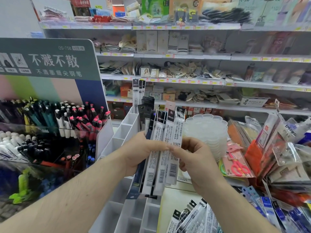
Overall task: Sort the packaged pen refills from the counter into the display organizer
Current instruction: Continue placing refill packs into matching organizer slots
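My left hand (139,152) grips a fanned bundle of several packaged pen refills (161,145), long white and black sleeves with barcodes, held upright above the white display organizer (121,132). My right hand (195,158) pinches the rightmost sleeve of the bundle between thumb and fingers. A few refill packs (138,91) stand in the organizer's far compartment. More refill packs (190,217) lie loose on the counter at the lower right, with blue-labelled ones (276,214) beside them.
A tiered pen display (50,125) with a green sign stands on the left. A stack of clear scalloped trays (207,132) sits behind my right hand. Packaged scissors (237,165) and heaps of bagged goods crowd the right. Store shelves fill the background.
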`<action>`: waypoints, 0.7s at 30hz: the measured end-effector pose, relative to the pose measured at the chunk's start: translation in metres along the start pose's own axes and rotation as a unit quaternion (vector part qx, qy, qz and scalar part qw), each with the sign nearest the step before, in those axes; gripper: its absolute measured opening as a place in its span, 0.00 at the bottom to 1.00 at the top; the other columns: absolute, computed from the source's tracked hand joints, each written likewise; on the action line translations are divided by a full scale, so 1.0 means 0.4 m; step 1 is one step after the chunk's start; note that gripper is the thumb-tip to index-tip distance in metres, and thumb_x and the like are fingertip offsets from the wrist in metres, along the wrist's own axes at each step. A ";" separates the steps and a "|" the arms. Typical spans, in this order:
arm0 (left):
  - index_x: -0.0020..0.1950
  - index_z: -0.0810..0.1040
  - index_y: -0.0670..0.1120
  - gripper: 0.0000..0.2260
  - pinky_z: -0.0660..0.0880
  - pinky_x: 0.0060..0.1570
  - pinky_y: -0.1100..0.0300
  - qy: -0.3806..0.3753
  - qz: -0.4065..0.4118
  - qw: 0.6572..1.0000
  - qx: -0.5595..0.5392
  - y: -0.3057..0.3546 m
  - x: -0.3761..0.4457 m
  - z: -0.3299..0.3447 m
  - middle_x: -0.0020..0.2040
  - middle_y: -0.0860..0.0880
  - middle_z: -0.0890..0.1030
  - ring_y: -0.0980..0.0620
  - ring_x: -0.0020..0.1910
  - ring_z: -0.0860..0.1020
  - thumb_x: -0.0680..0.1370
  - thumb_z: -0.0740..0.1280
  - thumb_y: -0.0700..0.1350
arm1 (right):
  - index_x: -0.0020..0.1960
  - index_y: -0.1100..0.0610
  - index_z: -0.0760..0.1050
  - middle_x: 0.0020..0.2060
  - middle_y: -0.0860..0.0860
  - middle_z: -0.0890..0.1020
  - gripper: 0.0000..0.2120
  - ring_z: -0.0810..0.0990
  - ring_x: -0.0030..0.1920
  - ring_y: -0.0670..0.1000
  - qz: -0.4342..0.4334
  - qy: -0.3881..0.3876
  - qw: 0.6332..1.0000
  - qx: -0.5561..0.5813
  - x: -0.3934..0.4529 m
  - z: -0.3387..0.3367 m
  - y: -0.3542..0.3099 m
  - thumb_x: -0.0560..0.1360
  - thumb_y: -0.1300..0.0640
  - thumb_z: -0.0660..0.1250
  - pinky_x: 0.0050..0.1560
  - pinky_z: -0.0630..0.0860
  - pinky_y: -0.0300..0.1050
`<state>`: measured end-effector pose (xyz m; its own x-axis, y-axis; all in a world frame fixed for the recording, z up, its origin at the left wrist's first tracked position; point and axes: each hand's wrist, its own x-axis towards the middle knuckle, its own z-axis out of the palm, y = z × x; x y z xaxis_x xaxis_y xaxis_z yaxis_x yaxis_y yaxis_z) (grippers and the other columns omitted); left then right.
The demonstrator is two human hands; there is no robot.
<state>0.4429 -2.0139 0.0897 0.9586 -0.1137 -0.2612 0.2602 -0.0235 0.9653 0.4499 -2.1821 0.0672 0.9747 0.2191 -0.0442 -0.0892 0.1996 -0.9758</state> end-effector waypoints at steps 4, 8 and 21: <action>0.59 0.80 0.41 0.15 0.80 0.52 0.38 0.043 0.012 0.999 -0.008 0.001 0.006 0.002 0.50 0.40 0.86 0.39 0.48 0.85 0.74 0.74 0.39 | 0.51 0.62 0.79 0.35 0.51 0.82 0.06 0.76 0.28 0.47 0.013 -0.021 1.000 -0.011 0.003 0.001 0.005 0.74 0.64 0.72 0.27 0.70 0.38; 0.55 0.82 0.42 0.11 0.82 0.47 0.43 0.057 0.021 0.998 -0.009 -0.001 0.007 0.005 0.47 0.41 0.86 0.40 0.46 0.85 0.74 0.73 0.39 | 0.52 0.61 0.79 0.31 0.48 0.81 0.06 0.73 0.26 0.46 0.015 -0.049 0.999 -0.018 0.010 0.005 0.012 0.75 0.64 0.72 0.27 0.70 0.38; 0.56 0.81 0.40 0.14 0.83 0.44 0.50 0.059 0.031 0.998 -0.008 -0.002 0.010 0.006 0.49 0.42 0.86 0.43 0.47 0.85 0.72 0.74 0.39 | 0.53 0.60 0.81 0.37 0.52 0.83 0.08 0.75 0.28 0.45 0.030 -0.064 0.998 -0.001 0.024 0.004 0.008 0.75 0.67 0.70 0.27 0.68 0.37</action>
<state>0.4463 -2.0166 0.0880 0.9795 0.0035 -0.2014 0.2014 -0.0046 0.9795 0.4585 -2.1777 0.0639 0.9337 0.3500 -0.0757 -0.1463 0.1798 -0.9728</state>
